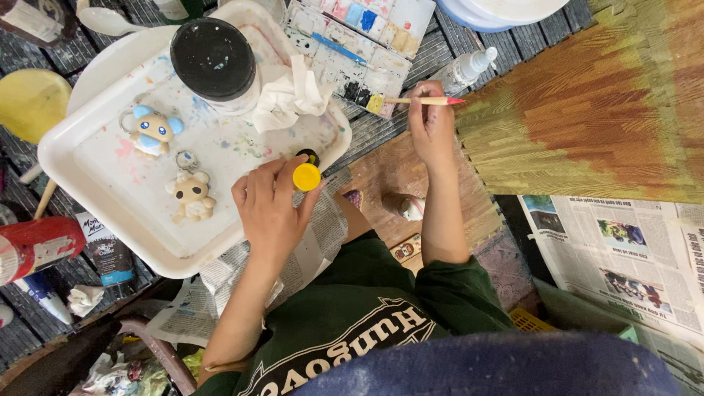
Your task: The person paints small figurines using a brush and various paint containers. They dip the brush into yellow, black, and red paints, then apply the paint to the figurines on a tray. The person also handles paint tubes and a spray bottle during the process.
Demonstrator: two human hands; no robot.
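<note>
My left hand (270,199) grips a small paint bottle with a yellow cap (306,176) at the near right edge of a white tray (110,213). My right hand (431,125) pinches a thin wooden paintbrush (422,100) with a red end. The brush's tip rests on a yellow well of a white paint palette (367,51). On the tray lie two small animal figurines with key rings, a blue-eared one (154,130) and a cream one (192,196).
A black-lidded jar (214,62) and crumpled tissue (292,95) sit on the tray. A clear dropper bottle (466,68) lies beside the palette. A brown and yellow painted surface (601,103) fills the right, with newspaper (623,257) below it. Paint tubes (37,246) lie at left.
</note>
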